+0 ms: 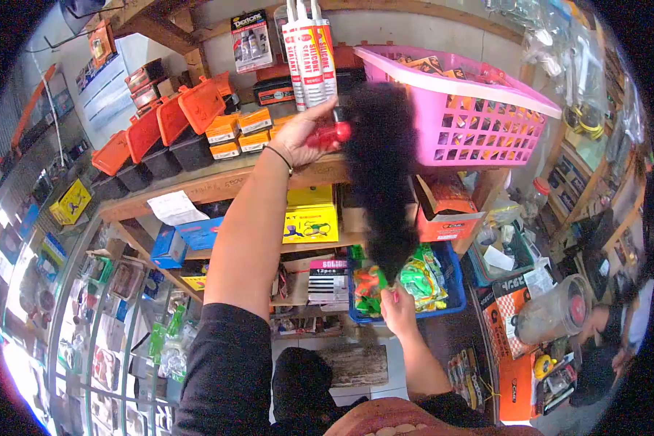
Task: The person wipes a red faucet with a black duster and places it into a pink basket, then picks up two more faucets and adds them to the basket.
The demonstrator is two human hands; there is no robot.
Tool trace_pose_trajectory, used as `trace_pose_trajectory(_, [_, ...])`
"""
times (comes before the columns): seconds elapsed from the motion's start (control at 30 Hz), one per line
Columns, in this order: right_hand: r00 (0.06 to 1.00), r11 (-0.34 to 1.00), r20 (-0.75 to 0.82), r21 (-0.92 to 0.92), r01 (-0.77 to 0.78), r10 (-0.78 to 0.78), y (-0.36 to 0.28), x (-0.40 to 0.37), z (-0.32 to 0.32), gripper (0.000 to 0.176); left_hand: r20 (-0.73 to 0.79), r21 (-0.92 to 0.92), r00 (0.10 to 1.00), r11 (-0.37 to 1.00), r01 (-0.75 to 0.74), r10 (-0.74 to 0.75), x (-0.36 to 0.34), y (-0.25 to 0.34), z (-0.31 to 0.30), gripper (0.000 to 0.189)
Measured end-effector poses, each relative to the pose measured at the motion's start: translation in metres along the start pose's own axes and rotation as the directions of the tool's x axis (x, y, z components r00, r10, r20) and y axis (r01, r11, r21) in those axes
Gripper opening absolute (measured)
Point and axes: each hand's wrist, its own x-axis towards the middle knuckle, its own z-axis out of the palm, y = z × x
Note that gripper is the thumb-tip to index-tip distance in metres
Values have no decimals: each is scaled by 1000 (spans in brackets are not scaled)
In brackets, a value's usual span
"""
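A bushy black duster [381, 160] hangs down in front of the shelf, its red handle at the top. My left hand [305, 138] is closed around that red handle, beside the white silicone sealant tubes [309, 62]. Lower down, my right hand [397, 309] has its fingers pressed together at the duster's lower tip, over a blue basket [454, 291] of green and orange packets. Whether the fingers pinch the tip or a green packet is too small to tell. The duster hides part of the pink basket [479, 131] and the shelf edge.
Orange-lidded black bins [192, 149] and small orange boxes [254, 120] line the upper shelf. A yellow box [309, 218] sits below. Glass cases stand at the left. At the right are a clear jar [552, 312], boxes, and part of another person [596, 370].
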Motion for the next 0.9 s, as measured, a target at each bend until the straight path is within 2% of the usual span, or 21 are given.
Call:
trace_pose_trajectory(0.03, [1000,1000,1,0,5,-5,4,0,3,27,214,9,974,997,74,-74,1,6,-8,38])
trace_pose_trajectory(0.07, [995,990,13,-98,99,-98,13,-1,5,27,103,137,993,990,44,-58,7,5,-13,39])
trace_pose_trajectory(0.1, [981,962,34,-196,192,-189,17,-2,6,27,106,137,993,990,42,-57,17,4,-28,39])
trace_pose_trajectory(0.17, [960,921,52,-269,280,-276,7,-4,5,27,287,198,937,945,-259,197,36,-2,-64,37])
trace_pose_trajectory(0.23, [980,961,80,-195,196,-183,16,0,2,27,-98,-171,994,985,23,-40,6,-2,-3,34])
trace_pose_trajectory(0.27, [997,994,40,-92,62,-58,25,2,2,28,-112,84,986,990,-116,125,20,-5,-18,31])
trace_pose_trajectory(0.3, [998,994,41,-91,60,-57,27,2,5,28,-57,123,998,992,0,7,5,2,-8,29])
trace_pose_trajectory(0.37, [993,987,9,-112,115,-115,28,2,9,28,12,71,1000,997,6,-7,8,2,-10,29])
trace_pose_trajectory(0.43, [981,962,50,-194,194,-188,23,0,7,28,-119,-92,993,995,-32,21,5,-4,2,29])
trace_pose_trajectory(0.47, [970,953,66,-182,243,-235,20,1,7,28,217,73,976,997,-38,22,11,-7,-20,31])
trace_pose_trajectory(0.5, [957,942,80,-168,290,-280,19,2,7,28,374,312,837,796,-519,399,22,-13,-16,28])
trace_pose_trajectory(0.53, [978,958,47,-198,208,-203,25,3,4,27,92,216,961,937,-276,261,22,-10,-20,28])
trace_pose_trajectory(0.57, [978,959,45,-193,208,-203,25,1,6,27,-169,44,984,998,-41,48,20,-5,-25,27])
trace_pose_trajectory(0.63, [998,991,34,124,-53,49,18,-4,10,25,-111,91,994,996,14,-3,7,0,-7,25])
trace_pose_trajectory(0.67, [992,991,27,-29,127,-126,31,0,11,25,-123,44,992,999,-29,34,20,-3,-23,25])
trace_pose_trajectory(0.7, [991,991,26,-29,129,-128,23,-1,11,25,-138,-4,988,997,-73,72,27,-5,-30,24])
trace_pose_trajectory(0.73, [973,959,42,-168,229,-225,9,-4,10,25,-160,-21,981,993,-117,112,-7,-3,19,23])
trace_pose_trajectory(0.77, [946,897,71,-302,323,-317,1,-5,9,24,-158,-20,981,993,-118,113,-6,-4,19,23])
trace_pose_trajectory(0.83, [974,940,48,-253,227,-222,4,-3,8,24,-212,-19,974,996,-90,84,-2,-6,16,23])
trace_pose_trajectory(0.87, [996,995,4,-60,85,-85,3,-3,8,24,-241,192,968,981,-26,72,2,0,2,23])
trace_pose_trajectory(0.9, [998,989,-13,138,-55,58,-2,-4,8,25,-19,102,1000,995,5,-3,4,2,-2,24])
